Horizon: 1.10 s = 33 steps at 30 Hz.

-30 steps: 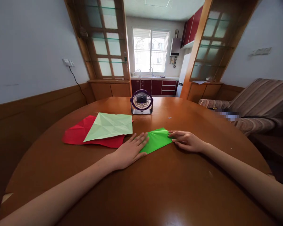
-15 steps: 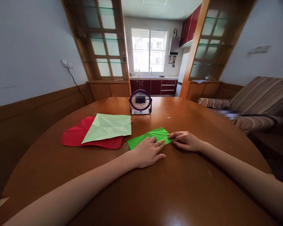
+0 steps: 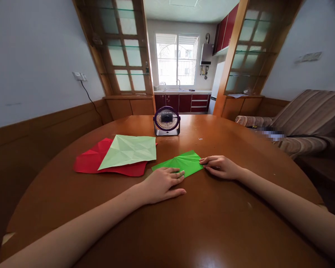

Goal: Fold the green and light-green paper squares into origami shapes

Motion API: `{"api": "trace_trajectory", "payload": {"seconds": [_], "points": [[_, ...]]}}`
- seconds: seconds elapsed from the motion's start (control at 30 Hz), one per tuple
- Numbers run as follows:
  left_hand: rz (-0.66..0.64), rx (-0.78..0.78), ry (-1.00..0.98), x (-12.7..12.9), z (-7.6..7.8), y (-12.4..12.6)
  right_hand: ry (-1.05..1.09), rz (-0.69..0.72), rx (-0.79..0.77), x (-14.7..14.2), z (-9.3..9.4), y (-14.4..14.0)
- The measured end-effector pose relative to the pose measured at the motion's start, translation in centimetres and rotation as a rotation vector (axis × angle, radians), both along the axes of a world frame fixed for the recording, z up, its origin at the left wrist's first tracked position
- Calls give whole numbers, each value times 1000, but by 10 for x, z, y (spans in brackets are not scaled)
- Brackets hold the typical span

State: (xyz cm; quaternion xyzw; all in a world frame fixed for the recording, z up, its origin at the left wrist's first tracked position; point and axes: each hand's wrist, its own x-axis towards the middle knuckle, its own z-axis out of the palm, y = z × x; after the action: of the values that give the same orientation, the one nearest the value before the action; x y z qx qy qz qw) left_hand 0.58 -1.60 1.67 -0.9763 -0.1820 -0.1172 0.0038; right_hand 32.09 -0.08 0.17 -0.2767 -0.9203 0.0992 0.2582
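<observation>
Both hands, left hand [image 3: 162,182] and right hand [image 3: 220,166], press flat, holding nothing, on the green paper [image 3: 181,163], lengthwise left-right.

left hand [image 3: 162,183]: bare, no rings | right hand [image 3: 222,167]: bare | forearms: sleeveless (no watch or bands)

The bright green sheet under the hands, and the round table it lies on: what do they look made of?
The bright green sheet looks like thin matte paper: sharp creases fan across it and it lies flat. The round table looks like varnished wood, perhaps veneer: brown grain, with a glossy sheen that reflects light. The left hand and right hand press on the sheet.
</observation>
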Motion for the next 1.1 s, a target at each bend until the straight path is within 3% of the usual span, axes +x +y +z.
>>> {"api": "trace_trajectory", "payload": {"seconds": [0.23, 0.5, 0.6, 0.8, 0.97, 1.1], "points": [[-5, -337, -197, -34, -4, 3, -101, -36, 121, -7, 4, -2], [9, -705, -349, -42, -6, 17, -208, -122, 296, -25, 10, -12], [-15, -739, -328, -42, -1, 16, -165, -60, 267, -47, 10, -18], [-77, -683, -262, -43, 2, 16, -250, 16, 22, -90, 5, -22], [-57, -718, -194, -45, 7, 18, -266, -22, -116, -94, 4, -13], [-81, -757, -154, -45, 15, 17, -261, -65, -127, -96, 3, 1]]}}
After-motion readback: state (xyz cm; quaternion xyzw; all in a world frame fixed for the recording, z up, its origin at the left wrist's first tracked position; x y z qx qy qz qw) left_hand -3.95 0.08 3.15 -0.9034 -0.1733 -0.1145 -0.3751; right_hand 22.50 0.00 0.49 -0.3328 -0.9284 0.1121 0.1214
